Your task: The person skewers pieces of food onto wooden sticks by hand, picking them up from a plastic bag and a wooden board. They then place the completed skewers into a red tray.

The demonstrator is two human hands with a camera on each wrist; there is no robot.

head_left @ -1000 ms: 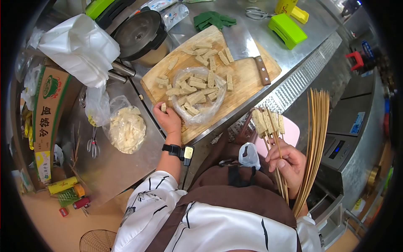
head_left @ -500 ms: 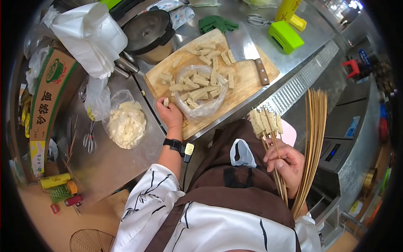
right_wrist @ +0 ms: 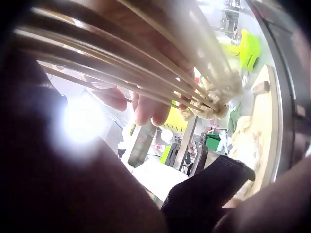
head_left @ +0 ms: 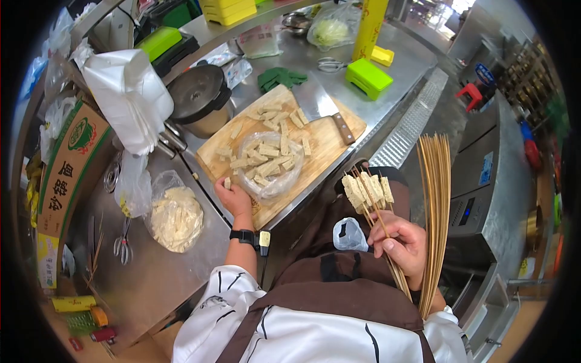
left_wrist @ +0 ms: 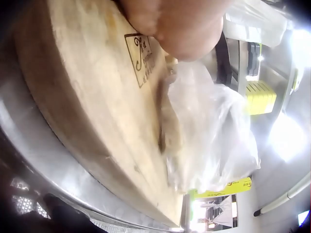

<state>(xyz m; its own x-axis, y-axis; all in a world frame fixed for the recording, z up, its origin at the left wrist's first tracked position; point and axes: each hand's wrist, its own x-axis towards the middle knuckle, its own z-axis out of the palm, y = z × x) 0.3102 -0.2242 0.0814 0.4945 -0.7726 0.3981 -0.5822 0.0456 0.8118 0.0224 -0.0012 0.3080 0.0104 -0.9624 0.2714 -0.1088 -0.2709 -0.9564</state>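
My left hand [head_left: 233, 198] pinches a pale, spongy strip [head_left: 227, 182] at the near left edge of the wooden cutting board [head_left: 327, 136]. In the left wrist view its fingers [left_wrist: 182, 29] hang close over the board. Beside it sits a clear plastic bag [head_left: 284, 183], its mouth open, full of similar strips [head_left: 266, 158]. Over my lap my right hand [head_left: 404, 242] grips several bamboo skewers [head_left: 393, 266] with strips [head_left: 366, 190] threaded on their upper ends. A thick bundle of bare bamboo skewers [head_left: 434, 224] stands along the outer side of that hand.
A large knife [head_left: 324, 109] lies across the board's far right part, near loose strips. Left of the board are a tied bag of pale pieces [head_left: 177, 221], scissors [head_left: 123, 247] and a lidded pot [head_left: 200, 100]. A green box [head_left: 369, 78] stands farther back on the steel table.
The head view has swung, so the board and table sit farther left and more of the back shows. Both hands keep their holds; the left stays at the board's near left edge.
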